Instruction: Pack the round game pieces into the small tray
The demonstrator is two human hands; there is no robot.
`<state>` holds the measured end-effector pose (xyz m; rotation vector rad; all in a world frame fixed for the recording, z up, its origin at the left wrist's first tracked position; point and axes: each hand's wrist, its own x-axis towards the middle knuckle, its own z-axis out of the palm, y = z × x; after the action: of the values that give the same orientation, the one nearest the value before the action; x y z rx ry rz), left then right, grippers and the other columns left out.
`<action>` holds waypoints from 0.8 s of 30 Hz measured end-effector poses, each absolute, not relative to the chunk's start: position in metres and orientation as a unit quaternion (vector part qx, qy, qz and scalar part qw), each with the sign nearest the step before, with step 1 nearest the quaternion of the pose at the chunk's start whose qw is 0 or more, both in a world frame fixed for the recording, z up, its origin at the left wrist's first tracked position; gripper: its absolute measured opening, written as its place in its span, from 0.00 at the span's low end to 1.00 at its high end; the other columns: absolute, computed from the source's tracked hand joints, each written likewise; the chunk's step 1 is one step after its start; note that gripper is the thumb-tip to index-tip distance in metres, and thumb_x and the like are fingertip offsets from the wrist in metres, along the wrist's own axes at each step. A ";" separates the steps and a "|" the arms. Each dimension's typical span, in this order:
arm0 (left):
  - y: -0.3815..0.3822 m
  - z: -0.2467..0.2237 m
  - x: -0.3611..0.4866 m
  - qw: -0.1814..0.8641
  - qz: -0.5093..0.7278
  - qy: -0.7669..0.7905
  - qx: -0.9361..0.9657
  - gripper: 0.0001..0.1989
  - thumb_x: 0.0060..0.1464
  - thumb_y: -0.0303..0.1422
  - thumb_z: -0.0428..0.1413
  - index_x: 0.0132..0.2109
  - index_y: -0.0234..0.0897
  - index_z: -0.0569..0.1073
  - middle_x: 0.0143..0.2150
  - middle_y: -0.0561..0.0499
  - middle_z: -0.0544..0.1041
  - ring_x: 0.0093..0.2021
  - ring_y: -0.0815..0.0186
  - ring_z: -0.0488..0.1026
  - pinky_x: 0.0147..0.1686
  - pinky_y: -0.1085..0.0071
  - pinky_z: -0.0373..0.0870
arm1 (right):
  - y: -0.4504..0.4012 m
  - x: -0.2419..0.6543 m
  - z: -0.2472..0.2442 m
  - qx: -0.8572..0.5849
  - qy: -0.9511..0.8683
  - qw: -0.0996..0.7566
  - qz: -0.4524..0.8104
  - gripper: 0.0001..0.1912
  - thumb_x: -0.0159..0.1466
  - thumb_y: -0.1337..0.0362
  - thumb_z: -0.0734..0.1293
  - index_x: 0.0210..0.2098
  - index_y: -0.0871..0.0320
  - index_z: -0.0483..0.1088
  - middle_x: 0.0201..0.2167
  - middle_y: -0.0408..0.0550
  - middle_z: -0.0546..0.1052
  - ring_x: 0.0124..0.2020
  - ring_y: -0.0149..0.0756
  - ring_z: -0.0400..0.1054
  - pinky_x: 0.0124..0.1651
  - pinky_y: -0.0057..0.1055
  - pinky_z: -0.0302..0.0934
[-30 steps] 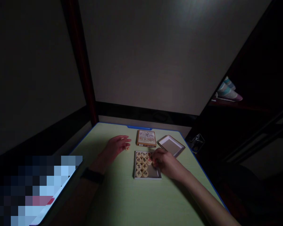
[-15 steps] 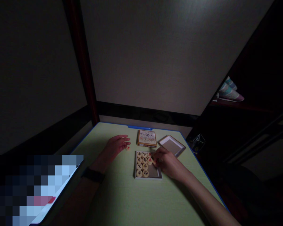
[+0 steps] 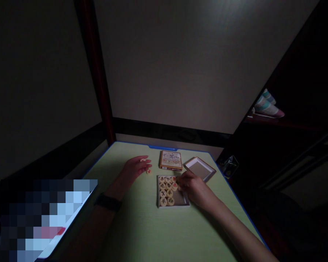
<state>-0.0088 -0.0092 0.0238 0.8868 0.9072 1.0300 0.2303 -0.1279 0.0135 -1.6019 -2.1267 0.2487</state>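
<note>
An open box [image 3: 173, 207] on the table holds several round Chinese chess pieces [image 3: 163, 193], black-lettered ones at the left and red-lettered ones near the top. My right hand [image 3: 194, 187] is closed over the box's right side, its fingertips around a Chinese chess piece that they mostly hide. My left hand [image 3: 133, 169] lies further left with fingers stretched out and apart. A red-lettered piece [image 3: 148, 171] sits on the table just by its fingertips, and another piece [image 3: 143, 160] shows partly behind its fingers.
A closed box with printed lettering [image 3: 171, 160] lies behind the open one. To its right is an upturned box lid [image 3: 200, 169]. The green table [image 3: 142, 229] has a blue edge, with a wall behind it. A bright pixelated area covers the lower left.
The open box has shifted slightly right and turned a little. A piece behind my left fingers has come into view. My right hand stays at the box's upper right side.
</note>
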 end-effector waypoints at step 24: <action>0.000 0.015 -0.010 0.664 0.542 0.370 0.358 0.15 0.48 0.35 0.65 0.41 0.33 0.74 0.36 0.46 0.79 0.33 0.70 0.76 0.35 0.77 0.72 | -0.029 0.129 0.031 -0.549 -0.834 0.038 0.047 0.17 0.61 0.75 0.63 0.51 0.65 0.67 0.44 0.63 0.77 0.42 0.44 0.74 0.40 0.32 0.65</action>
<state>-0.0101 -0.0004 0.0148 0.8099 0.8360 1.2246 0.1294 -0.0286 0.0305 -1.6829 -2.5589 0.1433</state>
